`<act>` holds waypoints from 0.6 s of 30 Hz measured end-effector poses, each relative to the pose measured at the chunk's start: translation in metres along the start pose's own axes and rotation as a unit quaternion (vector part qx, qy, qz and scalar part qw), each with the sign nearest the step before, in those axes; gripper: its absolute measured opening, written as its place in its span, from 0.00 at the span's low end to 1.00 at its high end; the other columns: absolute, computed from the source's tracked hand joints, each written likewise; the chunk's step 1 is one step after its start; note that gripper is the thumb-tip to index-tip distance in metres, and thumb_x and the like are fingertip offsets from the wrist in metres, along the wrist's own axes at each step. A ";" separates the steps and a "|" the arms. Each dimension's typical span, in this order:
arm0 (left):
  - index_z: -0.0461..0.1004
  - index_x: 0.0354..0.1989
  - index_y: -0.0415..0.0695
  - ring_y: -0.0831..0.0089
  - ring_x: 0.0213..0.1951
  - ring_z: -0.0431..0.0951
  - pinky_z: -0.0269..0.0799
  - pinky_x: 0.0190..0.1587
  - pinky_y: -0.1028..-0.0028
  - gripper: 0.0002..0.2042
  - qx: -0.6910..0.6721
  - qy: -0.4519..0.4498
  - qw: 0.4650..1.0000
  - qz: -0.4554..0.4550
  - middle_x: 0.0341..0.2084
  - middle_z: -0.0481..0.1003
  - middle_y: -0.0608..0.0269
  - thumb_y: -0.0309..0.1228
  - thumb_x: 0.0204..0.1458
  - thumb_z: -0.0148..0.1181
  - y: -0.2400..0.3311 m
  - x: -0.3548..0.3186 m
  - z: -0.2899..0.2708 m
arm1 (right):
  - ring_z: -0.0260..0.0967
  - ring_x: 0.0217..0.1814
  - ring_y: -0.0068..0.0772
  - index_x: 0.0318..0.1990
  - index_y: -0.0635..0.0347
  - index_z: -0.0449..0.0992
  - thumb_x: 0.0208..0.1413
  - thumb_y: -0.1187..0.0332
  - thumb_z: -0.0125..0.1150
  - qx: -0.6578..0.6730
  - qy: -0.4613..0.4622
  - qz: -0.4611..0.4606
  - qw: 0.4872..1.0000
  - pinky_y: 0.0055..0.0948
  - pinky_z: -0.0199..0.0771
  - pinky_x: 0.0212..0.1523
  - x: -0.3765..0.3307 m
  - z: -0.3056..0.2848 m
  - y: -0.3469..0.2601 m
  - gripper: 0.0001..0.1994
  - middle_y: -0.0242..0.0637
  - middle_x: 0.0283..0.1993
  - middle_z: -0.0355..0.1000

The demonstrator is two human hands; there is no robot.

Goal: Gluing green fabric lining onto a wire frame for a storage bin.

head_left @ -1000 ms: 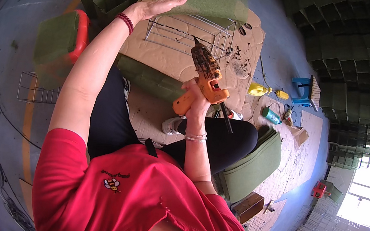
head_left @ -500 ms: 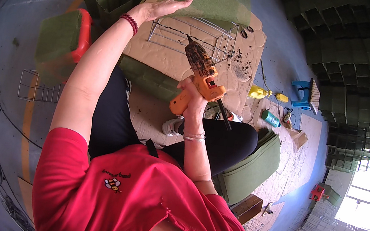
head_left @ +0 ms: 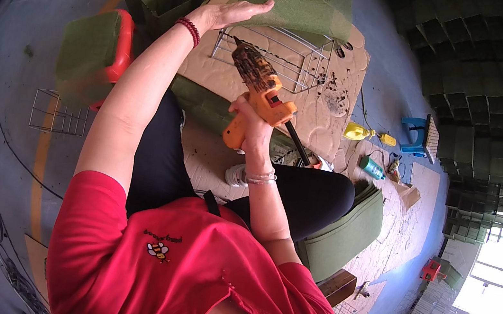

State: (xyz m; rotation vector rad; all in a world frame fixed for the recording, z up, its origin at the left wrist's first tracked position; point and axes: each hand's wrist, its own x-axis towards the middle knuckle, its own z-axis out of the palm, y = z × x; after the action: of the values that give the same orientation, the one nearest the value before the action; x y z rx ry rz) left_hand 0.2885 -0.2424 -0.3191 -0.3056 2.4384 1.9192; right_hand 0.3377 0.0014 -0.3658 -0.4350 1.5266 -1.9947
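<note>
My right hand (head_left: 252, 128) is wrapped round the handle of an orange glue gun (head_left: 271, 105). Its front end is crusted with dark residue, and a black glue stick (head_left: 298, 143) juts from the back. The nozzle points up and left, above a wire frame (head_left: 266, 55) lying on a cardboard-covered work surface. My left hand (head_left: 237, 14), fingers stretched out, rests against a thin green felt sheet (head_left: 311, 15) that arches over the frame's far side. Part of that hand's grip on the sheet is hidden.
A red stool (head_left: 123, 50) with green sheets stands at left, near green boxes (head_left: 164, 4). Folded green felt (head_left: 344, 236) lies beside my right knee. Further right are a yellow bottle (head_left: 357, 131), a teal can (head_left: 372, 167) and a blue stool (head_left: 417, 136). Stacked green boxes (head_left: 478, 100) rise behind.
The glue gun has shifted left over the wire frame and its nozzle has lifted slightly. My left hand stays against the felt sheet. The whole view has drifted slightly.
</note>
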 end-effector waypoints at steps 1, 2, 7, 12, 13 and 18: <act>0.42 0.68 0.41 0.64 0.70 0.37 0.32 0.69 0.63 0.43 -0.001 -0.002 1.000 0.005 0.69 0.39 0.54 0.65 0.55 0.36 0.002 -0.002 0.001 | 0.66 0.30 0.22 0.37 0.61 0.69 0.48 0.75 0.59 -0.005 0.001 0.008 1.000 0.23 0.65 0.33 0.001 0.005 0.001 0.09 0.30 0.28 0.68; 0.42 0.68 0.41 0.64 0.70 0.37 0.32 0.69 0.63 0.43 -0.001 -0.001 1.000 0.004 0.69 0.39 0.54 0.65 0.55 0.36 0.005 -0.003 0.003 | 0.66 0.30 0.21 0.35 0.61 0.69 0.47 0.74 0.59 -0.011 0.002 0.017 1.000 0.22 0.64 0.33 0.002 0.009 0.002 0.07 0.30 0.28 0.68; 0.41 0.68 0.41 0.61 0.70 0.36 0.31 0.69 0.60 0.46 -0.001 -0.002 1.000 -0.015 0.69 0.39 0.52 0.67 0.52 0.37 0.005 -0.002 0.003 | 0.67 0.30 0.22 0.36 0.62 0.69 0.49 0.74 0.59 -0.015 -0.014 0.023 1.000 0.24 0.65 0.34 0.007 0.016 0.007 0.07 0.32 0.28 0.69; 0.42 0.68 0.39 0.63 0.70 0.37 0.32 0.69 0.63 0.45 0.006 -0.007 1.000 -0.017 0.69 0.40 0.52 0.66 0.53 0.37 -0.005 0.008 -0.002 | 0.67 0.29 0.24 0.37 0.63 0.69 0.50 0.74 0.58 -0.008 -0.013 0.036 0.999 0.24 0.66 0.35 0.006 0.018 0.010 0.07 0.32 0.28 0.68; 0.42 0.68 0.39 0.63 0.70 0.37 0.32 0.69 0.64 0.45 0.007 -0.007 1.000 -0.013 0.69 0.40 0.52 0.65 0.54 0.37 -0.008 0.009 -0.003 | 0.67 0.29 0.24 0.37 0.63 0.69 0.50 0.74 0.58 -0.008 -0.013 0.037 0.999 0.24 0.66 0.35 0.005 0.018 0.010 0.07 0.32 0.28 0.68; 0.41 0.68 0.38 0.64 0.70 0.37 0.33 0.69 0.65 0.44 0.008 -0.011 1.000 -0.012 0.69 0.40 0.52 0.64 0.55 0.36 -0.010 0.009 -0.002 | 0.67 0.29 0.24 0.37 0.63 0.69 0.51 0.74 0.59 0.002 -0.016 0.037 0.999 0.24 0.65 0.34 0.006 0.015 0.009 0.08 0.32 0.28 0.67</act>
State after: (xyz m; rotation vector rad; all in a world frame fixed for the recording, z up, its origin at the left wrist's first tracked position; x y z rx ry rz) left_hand 0.2814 -0.2480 -0.3293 -0.3114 2.4250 1.8813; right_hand 0.3440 -0.0154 -0.3705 -0.4017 1.4976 -1.9247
